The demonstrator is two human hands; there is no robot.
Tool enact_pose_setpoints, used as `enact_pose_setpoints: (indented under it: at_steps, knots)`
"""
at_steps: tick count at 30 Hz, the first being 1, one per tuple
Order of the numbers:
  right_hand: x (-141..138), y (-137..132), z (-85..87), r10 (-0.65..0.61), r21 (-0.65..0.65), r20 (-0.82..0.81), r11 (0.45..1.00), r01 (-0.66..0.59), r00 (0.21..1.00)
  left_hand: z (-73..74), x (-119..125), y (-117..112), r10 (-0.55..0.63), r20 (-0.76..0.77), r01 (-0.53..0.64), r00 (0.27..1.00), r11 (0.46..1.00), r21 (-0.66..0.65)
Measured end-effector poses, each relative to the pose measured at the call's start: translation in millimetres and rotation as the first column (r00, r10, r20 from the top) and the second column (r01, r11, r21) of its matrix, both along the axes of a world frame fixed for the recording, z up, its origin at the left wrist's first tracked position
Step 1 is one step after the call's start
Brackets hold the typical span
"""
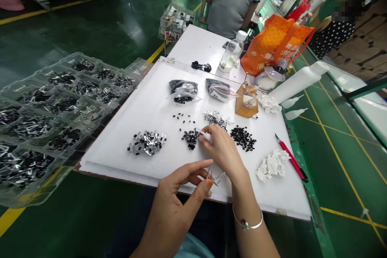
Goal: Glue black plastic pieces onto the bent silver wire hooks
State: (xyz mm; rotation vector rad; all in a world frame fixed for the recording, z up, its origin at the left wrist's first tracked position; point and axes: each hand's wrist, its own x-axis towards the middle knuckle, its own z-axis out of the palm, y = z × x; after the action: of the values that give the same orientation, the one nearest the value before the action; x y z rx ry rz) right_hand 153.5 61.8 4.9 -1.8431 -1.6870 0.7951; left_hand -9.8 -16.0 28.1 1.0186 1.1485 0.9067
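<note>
Left hand [169, 199] had thumb and fingers pinched on metal clips [218, 179], near the surface's [105, 157] front edge. Right hand [220, 147], just beyond and apart, had fingers closed on a slim white tool [204, 134], tip at the black-piece pile [190, 138]. Exact clip count: couldn't tell.

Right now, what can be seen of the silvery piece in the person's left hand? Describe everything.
The silvery piece is small and metal-looking, with thin, splayed arms, one jutting rightward in the picture. The fingers of the left hand hold it, partly hiding it. It shows against the white tabletop, by its near edge. Finer details are unclear.
</note>
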Motion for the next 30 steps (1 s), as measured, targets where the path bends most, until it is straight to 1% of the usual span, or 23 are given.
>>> enact_pose_setpoints:
  at_steps: [3, 6, 8, 10, 12, 15, 19, 23, 24, 27, 30]
  knots:
    - [-5.5, 4.1, -1.6, 0.014, -0.002, 0.032, 1.0, -0.014, 0.999, -2.1, -3.6, 2.5, 0.03, -0.006, -0.03, 1.0, 0.999, 0.01]
    - [-3.2, 3.7, -0.3, 0.0, 0.01, -0.008, 1.0, 0.0, 1.0, -4.2, -2.3, 5.2, 0.061, 0.027, -0.062, 0.998, 0.997, 0.036]
    - [0.1, 3.3, 0.5, -0.027, 0.019, -0.075, 0.999, 0.029, 0.997, -5.0, 0.7, 6.2, 0.073, 0.064, -0.076, 0.995, 0.996, 0.048]
    - [3.8, 2.4, 0.0, -0.065, 0.022, -0.182, 0.997, 0.07, 0.981, -5.4, 3.7, 6.6, 0.085, 0.085, -0.09, 0.993, 0.995, 0.052]
    - [7.4, -0.5, -1.1, -0.1, 0.005, -0.331, 0.994, 0.107, 0.938, -5.7, 4.9, 6.9, 0.1, 0.097, -0.105, 0.99, 0.993, 0.047]
    - [11.3, -12.5, 0.0, -0.137, -0.038, -0.572, 0.989, 0.14, 0.809, -6.0, 2.8, 7.9, 0.126, 0.115, -0.132, 0.985, 0.99, 0.042]
    - [12.7, -41.2, 11.5, -0.163, -0.068, -0.769, 0.982, 0.174, 0.619, -5.1, -1.5, 10.8, 0.161, 0.105, -0.161, 0.981, 0.987, -0.007]
    - [11.6, -68.7, 24.6, -0.159, -0.112, -0.936, 0.981, 0.16, 0.315, -3.6, 1.5, 15.0, 0.18, 0.093, -0.177, 0.979, 0.983, -0.04]
    - [11.4, -73.5, 26.5, -0.154, -0.116, -0.953, 0.981, 0.157, 0.262, -3.4, 3.1, 15.7, 0.178, 0.084, -0.175, 0.981, 0.984, -0.037]
    - [11.3, -82.8, 28.5, -0.145, -0.114, -0.969, 0.98, 0.161, 0.201, -3.2, 7.2, 16.2, 0.152, 0.038, -0.151, 0.988, 0.988, -0.018]
    - [11.2, -87.0, 27.1, -0.149, -0.121, -0.974, 0.979, 0.165, 0.17, -2.7, 9.2, 15.4, 0.123, 0.007, -0.123, 0.992, 0.992, 0.009]
